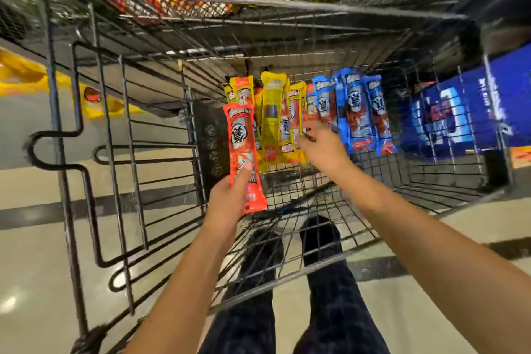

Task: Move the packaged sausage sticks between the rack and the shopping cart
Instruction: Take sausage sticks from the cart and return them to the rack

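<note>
Currently the left hand [227, 201] grips the lower end of a red sausage stick pack [240, 138], thumb curled over its front face; the pack stands upright and raised over the near part of the shopping cart [258, 2], and its top edge overlaps the lower edge of a yellow pack behind it. The right hand [321, 146] reaches forward to the group of yellow sausage stick packs [271, 115]; its fingertips [304, 135] meet the lower right edge of that group, but motion blur hides whether they pinch a pack or only touch it. Yellow packs lie side by side in the middle of the basket, against the far wall; blue sausage stick packs [356, 112] lie just beside them on the right, edges overlapping. A black panel [211, 135] with printed icons stands at the left edge of the packs. Open mesh remains to the right of the blue packs and across the near half of the basket floor; the person's dark-trousered legs [324, 267] show through it. Outside the right wall sits a blue carton [459, 112]; the pale tiled floor [34, 267] lies to the left of the cart.
</note>
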Demonstrator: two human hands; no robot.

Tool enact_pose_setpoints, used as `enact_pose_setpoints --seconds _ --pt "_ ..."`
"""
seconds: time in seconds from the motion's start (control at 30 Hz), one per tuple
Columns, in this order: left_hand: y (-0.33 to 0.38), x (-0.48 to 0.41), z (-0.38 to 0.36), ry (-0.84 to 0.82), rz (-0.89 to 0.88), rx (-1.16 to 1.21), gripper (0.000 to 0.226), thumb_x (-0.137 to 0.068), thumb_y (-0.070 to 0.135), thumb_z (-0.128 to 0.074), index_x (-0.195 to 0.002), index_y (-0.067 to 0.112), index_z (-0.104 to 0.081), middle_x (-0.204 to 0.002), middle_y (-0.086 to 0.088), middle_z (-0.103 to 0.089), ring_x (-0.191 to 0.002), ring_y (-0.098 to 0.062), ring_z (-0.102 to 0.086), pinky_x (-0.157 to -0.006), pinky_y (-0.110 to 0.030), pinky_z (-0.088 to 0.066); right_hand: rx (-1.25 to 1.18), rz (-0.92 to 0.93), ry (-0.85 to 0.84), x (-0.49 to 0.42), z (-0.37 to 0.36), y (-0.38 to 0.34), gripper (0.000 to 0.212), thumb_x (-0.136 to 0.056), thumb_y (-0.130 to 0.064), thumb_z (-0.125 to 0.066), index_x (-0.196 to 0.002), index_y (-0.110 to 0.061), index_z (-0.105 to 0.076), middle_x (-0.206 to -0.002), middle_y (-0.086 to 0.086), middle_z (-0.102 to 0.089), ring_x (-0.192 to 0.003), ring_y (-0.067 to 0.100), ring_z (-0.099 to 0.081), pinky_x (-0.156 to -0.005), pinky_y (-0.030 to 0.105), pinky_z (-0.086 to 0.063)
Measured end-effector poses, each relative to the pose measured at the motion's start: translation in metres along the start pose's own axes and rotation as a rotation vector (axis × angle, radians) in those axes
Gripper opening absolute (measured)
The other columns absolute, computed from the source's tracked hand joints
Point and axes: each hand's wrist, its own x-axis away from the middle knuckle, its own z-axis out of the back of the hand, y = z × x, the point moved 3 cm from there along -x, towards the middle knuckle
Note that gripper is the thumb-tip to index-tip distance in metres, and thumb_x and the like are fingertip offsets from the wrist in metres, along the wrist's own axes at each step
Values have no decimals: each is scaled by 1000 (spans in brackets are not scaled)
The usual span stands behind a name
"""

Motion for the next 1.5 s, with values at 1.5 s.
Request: enact_pose_setpoints --seconds 1.5 --pt "-40 -113 -429 64 -190 -1235 48 -98 50 -39 -123 12 -54 -111 -13 -68 -97 -32 -65 -76 -34 -47 264 -75 548 46 254 231 46 -99 -19 -42 -144 -25 -36 -112 4 -62 -95 29 -62 -70 40 -47"
